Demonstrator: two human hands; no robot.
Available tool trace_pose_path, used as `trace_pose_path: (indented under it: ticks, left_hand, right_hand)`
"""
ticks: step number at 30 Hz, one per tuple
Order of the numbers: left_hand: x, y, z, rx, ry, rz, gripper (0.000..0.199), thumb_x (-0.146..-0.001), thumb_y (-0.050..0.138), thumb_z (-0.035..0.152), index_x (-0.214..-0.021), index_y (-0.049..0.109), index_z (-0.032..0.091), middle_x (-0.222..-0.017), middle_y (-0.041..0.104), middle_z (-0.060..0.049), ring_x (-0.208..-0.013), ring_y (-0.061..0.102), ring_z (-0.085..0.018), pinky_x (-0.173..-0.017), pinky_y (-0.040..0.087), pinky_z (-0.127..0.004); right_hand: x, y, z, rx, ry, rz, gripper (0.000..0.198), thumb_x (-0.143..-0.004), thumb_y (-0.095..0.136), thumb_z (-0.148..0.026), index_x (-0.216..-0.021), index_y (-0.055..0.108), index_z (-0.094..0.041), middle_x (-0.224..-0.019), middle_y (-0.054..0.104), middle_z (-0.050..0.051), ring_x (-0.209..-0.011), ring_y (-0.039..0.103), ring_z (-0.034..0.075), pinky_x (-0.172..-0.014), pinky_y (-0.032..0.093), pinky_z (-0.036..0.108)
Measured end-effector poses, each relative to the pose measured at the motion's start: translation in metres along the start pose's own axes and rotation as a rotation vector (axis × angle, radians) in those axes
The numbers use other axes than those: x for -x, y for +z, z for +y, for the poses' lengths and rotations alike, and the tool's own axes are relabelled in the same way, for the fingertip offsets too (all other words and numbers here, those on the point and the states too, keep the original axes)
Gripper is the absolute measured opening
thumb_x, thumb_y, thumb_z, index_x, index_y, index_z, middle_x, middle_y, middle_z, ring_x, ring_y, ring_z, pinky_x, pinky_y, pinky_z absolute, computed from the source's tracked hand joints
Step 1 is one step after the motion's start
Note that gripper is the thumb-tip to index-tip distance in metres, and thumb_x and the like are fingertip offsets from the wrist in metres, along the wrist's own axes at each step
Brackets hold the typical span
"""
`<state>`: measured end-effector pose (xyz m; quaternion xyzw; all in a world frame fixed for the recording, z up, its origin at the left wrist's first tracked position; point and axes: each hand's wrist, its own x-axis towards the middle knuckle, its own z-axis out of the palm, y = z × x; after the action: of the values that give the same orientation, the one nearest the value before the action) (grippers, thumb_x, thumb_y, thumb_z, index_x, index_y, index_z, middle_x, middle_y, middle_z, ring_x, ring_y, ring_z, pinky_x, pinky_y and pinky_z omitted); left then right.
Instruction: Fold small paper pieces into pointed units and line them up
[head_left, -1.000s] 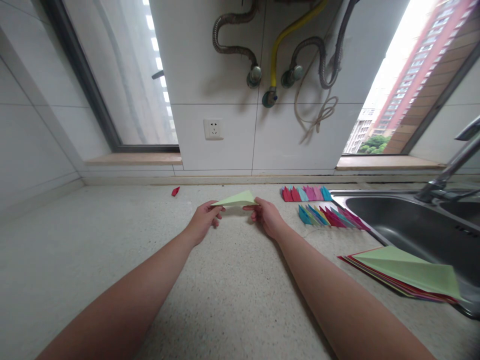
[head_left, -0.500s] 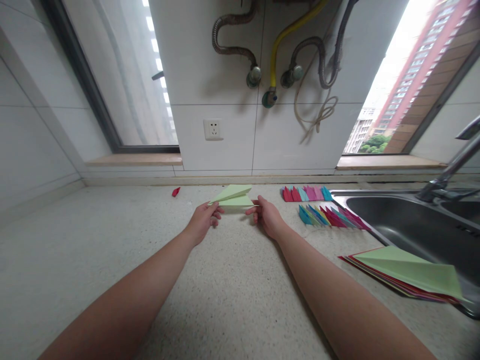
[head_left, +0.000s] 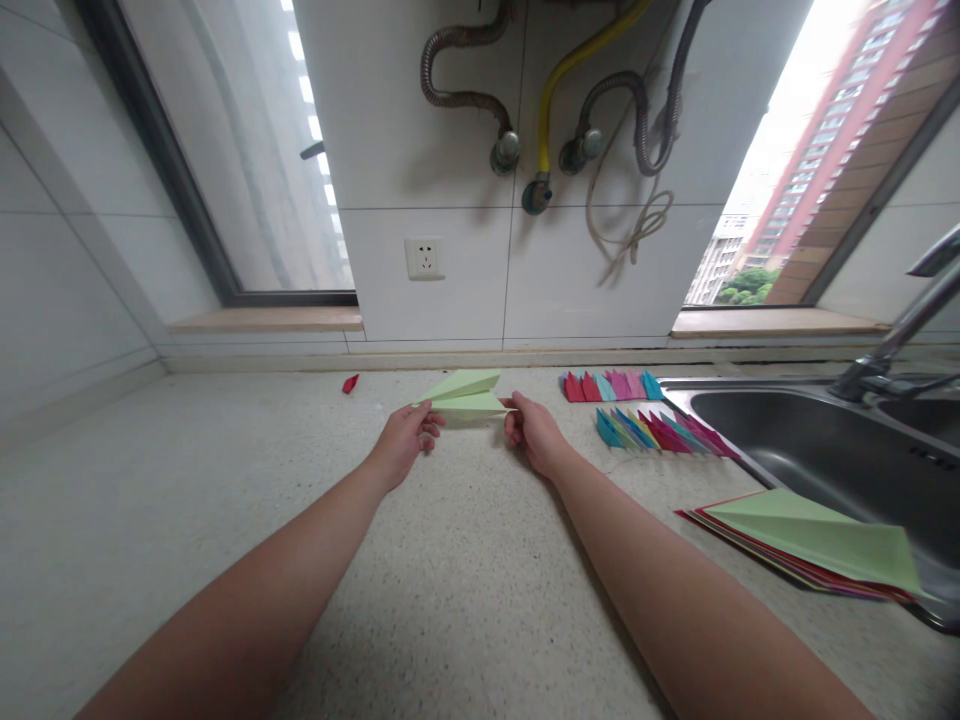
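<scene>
Now you are pinching the light green folded paper [head_left: 466,396] at both ends — your left hand [head_left: 403,450] clamped on its left tip, your right hand [head_left: 534,434] clamped on its right end — and holding it just above the bench, toward the far edge, midway between the two windows. A second ago it was reading as one flat triangle; now an upper flap is lifting off the lower layer, so the fold is opening or being reworked rather than being pressed shut. Your hands are staying apart, the paper spanning between them. Off to your right, the rows of small folded pieces [head_left: 646,412] are lying near the sink [head_left: 810,455] — the stack of coloured sheets [head_left: 810,542] is resting at its front rim.
</scene>
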<state>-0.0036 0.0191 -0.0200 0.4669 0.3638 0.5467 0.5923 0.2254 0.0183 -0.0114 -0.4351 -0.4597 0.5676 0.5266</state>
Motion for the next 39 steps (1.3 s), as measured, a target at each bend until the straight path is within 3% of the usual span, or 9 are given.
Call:
trace_pose_path:
  ticks: [3, 6, 12, 22, 32, 36, 39]
  left_hand:
    - [0.0, 0.0, 0.0, -0.012, 0.005, 0.0, 0.043, -0.083, 0.062, 0.048, -0.096, 0.051, 0.009, -0.092, 0.058, -0.012, -0.068, 0.049, -0.012, -0.048, 0.036, -0.023]
    - [-0.001, 0.0, -0.002, -0.044, 0.013, -0.001, 0.044, -0.083, 0.062, 0.049, -0.096, 0.052, 0.008, -0.096, 0.058, -0.013, -0.071, 0.049, -0.012, -0.048, 0.037, -0.023]
    - [-0.001, -0.001, -0.004, -0.119, 0.015, -0.014, 0.045, -0.082, 0.064, 0.048, -0.1, 0.056, 0.007, -0.108, 0.059, -0.016, -0.083, 0.052, -0.015, -0.054, 0.044, -0.024]
    - [0.003, 0.003, 0.001, -0.185, 0.062, -0.091, 0.045, -0.077, 0.07, 0.034, -0.116, 0.059, 0.015, -0.116, 0.058, -0.012, -0.098, 0.056, -0.019, -0.06, 0.051, -0.025]
    - [0.006, 0.007, -0.001, -0.382, 0.163, -0.113, 0.043, -0.077, 0.069, 0.037, -0.115, 0.063, 0.017, -0.112, 0.06, -0.01, -0.091, 0.055, -0.017, -0.062, 0.05, -0.024]
    - [0.013, 0.013, 0.003, -0.596, 0.247, -0.118, 0.041, -0.082, 0.063, 0.036, -0.119, 0.064, 0.019, -0.106, 0.061, -0.008, -0.074, 0.055, -0.012, -0.062, 0.047, -0.023]
    - [0.018, 0.018, 0.006, -0.723, 0.393, -0.157, 0.039, -0.084, 0.059, 0.031, -0.122, 0.064, 0.021, -0.113, 0.059, -0.009, -0.088, 0.057, -0.015, -0.064, 0.045, -0.021]
  right_hand:
    - [0.0, 0.0, 0.0, -0.018, -0.038, 0.047, 0.055, -0.081, 0.047, -0.057, -0.114, 0.057, -0.014, -0.056, 0.034, 0.001, -0.046, 0.029, 0.008, -0.044, 0.029, 0.022]
    - [-0.001, -0.001, -0.001, -0.047, -0.062, 0.087, 0.049, -0.081, 0.048, -0.051, -0.114, 0.057, -0.017, -0.059, 0.037, 0.001, -0.047, 0.029, 0.007, -0.044, 0.03, 0.021]
    - [0.0, -0.001, -0.005, -0.034, -0.023, 0.088, 0.054, -0.08, 0.048, -0.051, -0.124, 0.05, -0.021, -0.087, 0.06, 0.007, -0.049, 0.037, 0.007, -0.044, 0.03, 0.021]
    - [0.003, 0.001, -0.005, -0.03, -0.006, 0.089, 0.048, -0.082, 0.048, -0.046, -0.123, 0.051, -0.022, -0.115, 0.058, 0.008, -0.052, 0.043, 0.006, -0.047, 0.038, 0.022]
    - [0.003, 0.007, -0.003, 0.085, -0.034, 0.039, 0.044, -0.082, 0.05, -0.043, -0.12, 0.048, -0.021, -0.109, 0.06, 0.007, -0.052, 0.046, 0.007, -0.05, 0.044, 0.025]
    - [0.005, 0.009, -0.003, 0.086, -0.023, 0.025, 0.048, -0.081, 0.051, -0.043, -0.123, 0.043, -0.023, -0.109, 0.059, 0.007, -0.052, 0.047, 0.008, -0.052, 0.046, 0.028]
    - [0.003, 0.008, -0.001, 0.084, -0.024, 0.03, 0.049, -0.079, 0.052, -0.044, -0.122, 0.043, -0.021, -0.109, 0.059, 0.008, -0.053, 0.047, 0.007, -0.052, 0.047, 0.027]
